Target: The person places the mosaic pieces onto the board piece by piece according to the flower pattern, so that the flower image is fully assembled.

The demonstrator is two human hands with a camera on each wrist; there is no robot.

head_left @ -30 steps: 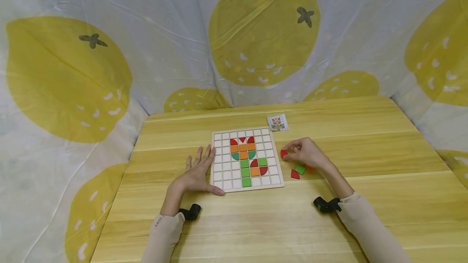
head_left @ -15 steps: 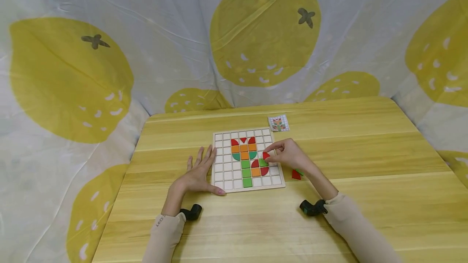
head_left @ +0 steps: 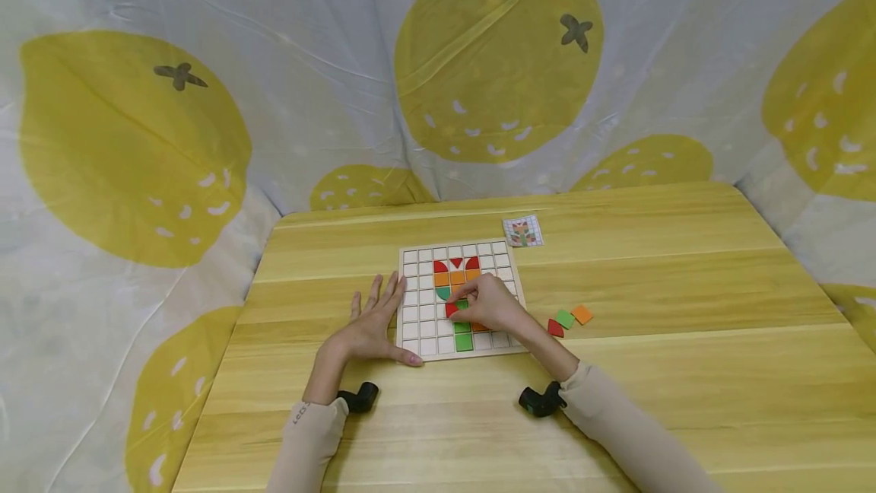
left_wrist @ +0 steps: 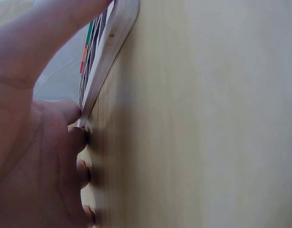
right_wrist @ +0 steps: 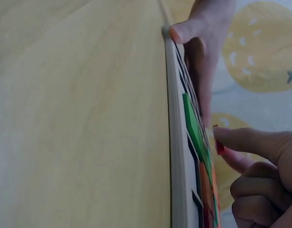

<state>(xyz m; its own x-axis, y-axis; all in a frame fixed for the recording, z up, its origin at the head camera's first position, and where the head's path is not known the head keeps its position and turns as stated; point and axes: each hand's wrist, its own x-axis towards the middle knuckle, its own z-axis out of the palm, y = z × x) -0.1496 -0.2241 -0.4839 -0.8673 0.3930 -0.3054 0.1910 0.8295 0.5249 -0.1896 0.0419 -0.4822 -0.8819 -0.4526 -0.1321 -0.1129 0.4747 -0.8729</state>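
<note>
A square wooden grid board [head_left: 417,310] lies on the table with red, orange and green tiles set in a flower-like pattern. My left hand [head_left: 369,329] rests at its left side, fingers spread, with fingertips against the edge and the thumb at the near left corner. Over the board, my right hand [head_left: 489,303] pinches a red tile [head_left: 451,311] between thumb and forefinger, just left of the green stem. In the right wrist view that red tile [right_wrist: 220,148] sits slightly above the board surface. The right hand hides part of the pattern's right side.
Right of the board lie a loose red tile [head_left: 556,328], a green tile [head_left: 565,319] and an orange tile [head_left: 582,315]. A small printed pattern card [head_left: 523,230] is behind the board's right corner. A lemon-print cloth [head_left: 328,97] hangs behind the table [head_left: 657,265].
My right hand has carried the red tile leftward, from beside the board across to the left of the stem. The loose tiles are uncovered now. My left hand stays where it was.
</note>
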